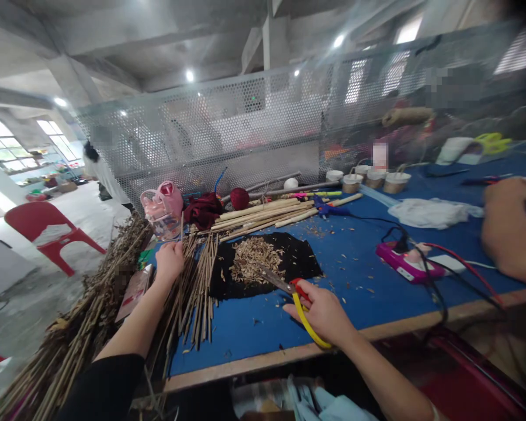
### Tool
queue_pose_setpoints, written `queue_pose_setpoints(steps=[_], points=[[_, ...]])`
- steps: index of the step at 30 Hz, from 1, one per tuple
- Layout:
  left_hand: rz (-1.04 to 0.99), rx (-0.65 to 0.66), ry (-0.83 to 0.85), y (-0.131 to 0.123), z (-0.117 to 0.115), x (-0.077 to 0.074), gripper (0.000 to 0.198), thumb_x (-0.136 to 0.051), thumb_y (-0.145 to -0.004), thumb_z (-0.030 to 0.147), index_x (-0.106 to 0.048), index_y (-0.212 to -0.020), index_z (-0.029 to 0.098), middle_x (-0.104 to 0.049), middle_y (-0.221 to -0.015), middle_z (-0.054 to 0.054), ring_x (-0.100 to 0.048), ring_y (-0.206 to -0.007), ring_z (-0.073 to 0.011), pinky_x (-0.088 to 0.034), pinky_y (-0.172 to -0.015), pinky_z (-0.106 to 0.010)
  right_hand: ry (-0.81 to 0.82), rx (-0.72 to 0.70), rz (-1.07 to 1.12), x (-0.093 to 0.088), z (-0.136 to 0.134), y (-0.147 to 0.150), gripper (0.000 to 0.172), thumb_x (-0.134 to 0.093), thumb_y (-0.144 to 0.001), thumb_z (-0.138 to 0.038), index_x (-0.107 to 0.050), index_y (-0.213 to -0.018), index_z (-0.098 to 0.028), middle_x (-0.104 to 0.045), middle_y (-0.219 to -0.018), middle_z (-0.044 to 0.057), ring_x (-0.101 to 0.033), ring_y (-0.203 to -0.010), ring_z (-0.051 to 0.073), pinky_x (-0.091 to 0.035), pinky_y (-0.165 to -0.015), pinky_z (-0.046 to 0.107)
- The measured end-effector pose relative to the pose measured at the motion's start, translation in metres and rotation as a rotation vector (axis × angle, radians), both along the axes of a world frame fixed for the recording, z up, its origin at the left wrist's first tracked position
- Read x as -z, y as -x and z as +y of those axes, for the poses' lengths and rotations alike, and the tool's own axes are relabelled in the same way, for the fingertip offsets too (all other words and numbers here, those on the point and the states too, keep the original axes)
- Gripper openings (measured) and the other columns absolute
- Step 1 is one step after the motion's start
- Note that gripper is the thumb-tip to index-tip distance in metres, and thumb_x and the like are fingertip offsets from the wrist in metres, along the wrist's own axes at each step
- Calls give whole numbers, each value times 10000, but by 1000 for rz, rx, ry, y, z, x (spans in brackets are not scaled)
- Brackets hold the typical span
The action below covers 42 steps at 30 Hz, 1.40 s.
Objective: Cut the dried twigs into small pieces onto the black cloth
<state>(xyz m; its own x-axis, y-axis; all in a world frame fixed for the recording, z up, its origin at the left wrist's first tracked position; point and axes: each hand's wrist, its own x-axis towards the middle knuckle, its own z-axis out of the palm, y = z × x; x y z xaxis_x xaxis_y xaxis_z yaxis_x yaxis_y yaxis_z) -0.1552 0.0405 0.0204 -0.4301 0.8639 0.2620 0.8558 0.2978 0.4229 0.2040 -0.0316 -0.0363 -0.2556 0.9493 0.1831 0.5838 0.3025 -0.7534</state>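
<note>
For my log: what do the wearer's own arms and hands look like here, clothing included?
The left hand and the right hand are both bare, without gloves. The left arm wears a black sleeve that ends near the elbow, leaving the forearm uncovered. The right forearm is uncovered almost to the picture's edge. No watch or ring shows, though the picture is blurred.

We are in a craft workshop: a blue workbench (355, 257) strewn with sticks (197, 286) and wood shavings (256, 254), a perforated metal screen (245, 128) behind, a bare concrete ceiling (135, 35) overhead.
</note>
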Motion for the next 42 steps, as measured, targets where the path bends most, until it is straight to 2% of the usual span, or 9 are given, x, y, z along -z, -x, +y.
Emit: queue_pose_setpoints(steps=[4,8,13,17,20,26,31,37,42], points=[[-282,-66,-162,-2,3,-13,371,-294,-837,359,-578,-729,146,-609,-706,-105,-579,-750,-225,-441,-659,-306,2,9,19,-1,-1,1,282,-609,-671,-434,-520,-835,-222,-539,-617,-28,-520,-547,122,-433,-524,218],[-623,-39,-286,-7,5,-30,315,-246,-865,295,-511,-764,159,-437,-526,20,-417,-431,-97,-358,-437,-204,5,-10,59,0,-2,-1,294,-613,-668,-436,-521,-848,-222,-556,-653,-26,-515,-562,115,-437,-527,215],[-946,79,-336,-37,-10,-54,103,-403,-828,184,-489,-780,153,-409,-554,44,-413,-436,-50,-387,-452,-159,40,69,150,-3,4,1,294,-605,-685,-462,-497,-749,-197,-510,-593,-33,-452,-522,94,-370,-478,204],[-1504,241,-361,-99,-32,-53,86,-448,-814,142,-464,-733,164,-523,-668,11,-540,-550,-69,-487,-550,-206,371,-40,577,-19,5,24,354,-530,-741,-527,-433,-814,-194,-597,-737,10,-509,-531,92,-357,-423,190],[-1614,241,-395,-142,-46,-43,84,-424,-832,146,-458,-762,177,-568,-725,-4,-601,-652,-99,-522,-679,-299,592,-177,847,-29,0,46,373,-549,-743,-518,-423,-877,-194,-611,-776,19,-572,-566,106,-388,-426,185],[-1834,310,-498,-161,-60,-26,152,-390,-877,285,-468,-789,188,-485,-603,33,-484,-468,-53,-446,-511,-195,890,-319,1052,-24,-7,52,326,-613,-705,-410,-360,-731,-205,-423,-484,-104,-252,-299,8,-163,-302,137],[-1993,553,-417,-159,-70,-23,264,-413,-874,340,-417,-669,173,-234,-485,78,-267,-377,-43,-284,-402,-168,921,-387,894,-27,-6,37,305,-631,-673,-378,-392,-711,-193,-414,-477,-96,-245,-300,2,-131,-297,132],[-2001,535,-364,-160,-76,-26,281,-398,-881,314,-389,-641,167,-181,-475,84,-213,-365,-44,-243,-384,-167,1008,-436,712,-39,4,26,263,-626,-635,-335,-411,-681,-189,-400,-461,-93,-229,-294,3,-147,-275,124],[-1969,554,-111,-158,-87,-23,256,-479,-844,309,-416,-648,158,-216,-437,102,-210,-333,-25,-280,-383,-159,1034,-516,620,-42,13,12,222,-622,-615,-289,-433,-658,-181,-425,-431,-82,-255,-286,15,-214,-268,135]])
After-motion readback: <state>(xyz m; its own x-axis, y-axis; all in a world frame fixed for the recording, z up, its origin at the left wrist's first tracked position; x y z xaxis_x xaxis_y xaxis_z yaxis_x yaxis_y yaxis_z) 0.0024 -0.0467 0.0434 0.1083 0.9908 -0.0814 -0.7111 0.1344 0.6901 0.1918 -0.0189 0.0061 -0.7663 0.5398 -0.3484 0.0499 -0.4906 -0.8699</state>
